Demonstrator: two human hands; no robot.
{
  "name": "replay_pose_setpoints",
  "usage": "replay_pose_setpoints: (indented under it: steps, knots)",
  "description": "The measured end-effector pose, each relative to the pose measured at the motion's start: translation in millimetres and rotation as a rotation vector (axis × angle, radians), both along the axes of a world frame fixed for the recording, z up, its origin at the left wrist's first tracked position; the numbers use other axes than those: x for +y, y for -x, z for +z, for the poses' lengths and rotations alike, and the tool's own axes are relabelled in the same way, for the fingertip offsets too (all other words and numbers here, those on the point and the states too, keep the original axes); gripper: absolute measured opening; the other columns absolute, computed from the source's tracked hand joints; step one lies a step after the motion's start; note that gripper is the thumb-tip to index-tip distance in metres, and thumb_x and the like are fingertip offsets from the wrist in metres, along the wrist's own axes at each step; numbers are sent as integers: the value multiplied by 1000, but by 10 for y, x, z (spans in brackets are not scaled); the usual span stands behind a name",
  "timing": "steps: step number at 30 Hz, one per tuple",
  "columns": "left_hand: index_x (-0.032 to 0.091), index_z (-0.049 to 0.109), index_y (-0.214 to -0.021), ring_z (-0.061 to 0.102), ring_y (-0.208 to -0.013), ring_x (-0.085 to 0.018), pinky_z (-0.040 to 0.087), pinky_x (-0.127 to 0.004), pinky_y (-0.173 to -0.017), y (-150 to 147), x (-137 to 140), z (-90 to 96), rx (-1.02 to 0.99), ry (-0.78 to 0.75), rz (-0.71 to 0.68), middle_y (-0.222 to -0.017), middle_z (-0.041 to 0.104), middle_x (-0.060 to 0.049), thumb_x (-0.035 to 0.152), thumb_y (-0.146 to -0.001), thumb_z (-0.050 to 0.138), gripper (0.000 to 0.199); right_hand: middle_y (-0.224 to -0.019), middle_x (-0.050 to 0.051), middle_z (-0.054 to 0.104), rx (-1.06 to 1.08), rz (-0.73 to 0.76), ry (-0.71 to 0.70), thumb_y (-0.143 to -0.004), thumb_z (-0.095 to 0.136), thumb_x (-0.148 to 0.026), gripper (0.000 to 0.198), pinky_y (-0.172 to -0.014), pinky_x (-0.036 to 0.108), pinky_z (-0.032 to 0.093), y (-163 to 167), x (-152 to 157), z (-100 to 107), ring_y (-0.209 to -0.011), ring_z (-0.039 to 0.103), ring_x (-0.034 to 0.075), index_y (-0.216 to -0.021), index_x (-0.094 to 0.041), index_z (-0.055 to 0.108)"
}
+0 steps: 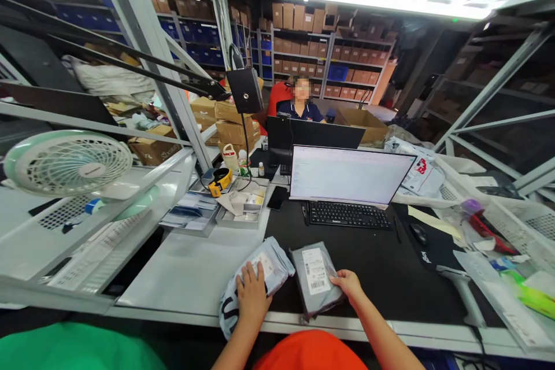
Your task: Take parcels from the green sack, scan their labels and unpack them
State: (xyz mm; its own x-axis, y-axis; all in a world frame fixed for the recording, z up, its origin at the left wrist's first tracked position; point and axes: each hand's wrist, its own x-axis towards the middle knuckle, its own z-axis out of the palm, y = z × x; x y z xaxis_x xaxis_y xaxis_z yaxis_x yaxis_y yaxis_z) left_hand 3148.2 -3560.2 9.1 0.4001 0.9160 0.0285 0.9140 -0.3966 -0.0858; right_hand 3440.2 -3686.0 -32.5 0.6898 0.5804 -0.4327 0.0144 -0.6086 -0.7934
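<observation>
My left hand (252, 293) lies over a light blue plastic mailing bag (277, 266) at the front edge of the desk, its fingers spread on the bag. A pale label shows in part beyond the fingertips, and dark print runs along the bag's left side. Just right of it, a grey plastic-wrapped parcel (319, 298) rests on the black desk mat, with a white barcode label (315, 270) facing up. The thumb and fingers of my right hand (348, 284) pinch the right edge of this parcel.
Behind the parcels stand a keyboard (349, 215) and a monitor (351, 176). A barcode scanner (466, 295) and a mouse (418, 235) lie to the right, a phone (277, 198) and grey trays (243, 211) to the left. A person (299, 108) sits beyond the monitors.
</observation>
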Motion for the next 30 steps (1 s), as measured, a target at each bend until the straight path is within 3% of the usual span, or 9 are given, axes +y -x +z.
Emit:
replay_pose_setpoints:
  steps: [8, 15, 20, 24, 30]
  knots:
    - [11, 44, -151, 37, -143, -42, 20, -55, -119, -32, -32, -29, 39, -47, 21, -157, 34, -28, 27, -72, 74, 86, -60, 3, 65, 54, 70, -68, -64, 69, -29, 13, -54, 25, 41, -63, -1, -66, -55, 58, 16, -65, -17, 64]
    - [10, 46, -150, 35, -144, -41, 19, -55, -119, -133, -51, -74, 60, -95, 82, -157, 34, -27, 27, -69, 74, 87, -54, -3, 57, -4, 247, -89, -59, 71, -24, 11, -54, 24, 35, -211, -69, -76, -56, 53, 14, -62, -18, 64]
    - [12, 46, -150, 32, -146, -40, 18, -54, -120, -187, -55, -116, 94, -112, 126, -159, 33, -24, 25, -70, 73, 86, -65, 2, 66, 11, 340, -114, -67, 66, -29, 13, -63, 26, 41, -406, -145, -135, -66, 59, 16, -70, -16, 68]
    - [11, 44, -151, 29, -148, -39, 17, -52, -120, -179, -51, -119, 70, -86, 120, -160, 29, -24, 22, -71, 71, 85, -62, 3, 65, 79, 363, -109, -71, 62, -34, 17, -62, 27, 43, -553, -236, -231, -62, 60, 17, -72, -17, 65]
    - [14, 48, -148, 32, -148, -34, 26, -47, -119, -92, 43, -223, 9, 25, 163, -160, 34, -19, 21, -73, 69, 78, -60, 1, 64, 135, 347, -113, -63, 65, -30, 13, -58, 27, 40, -762, -428, -344, -58, 58, 16, -70, -19, 64]
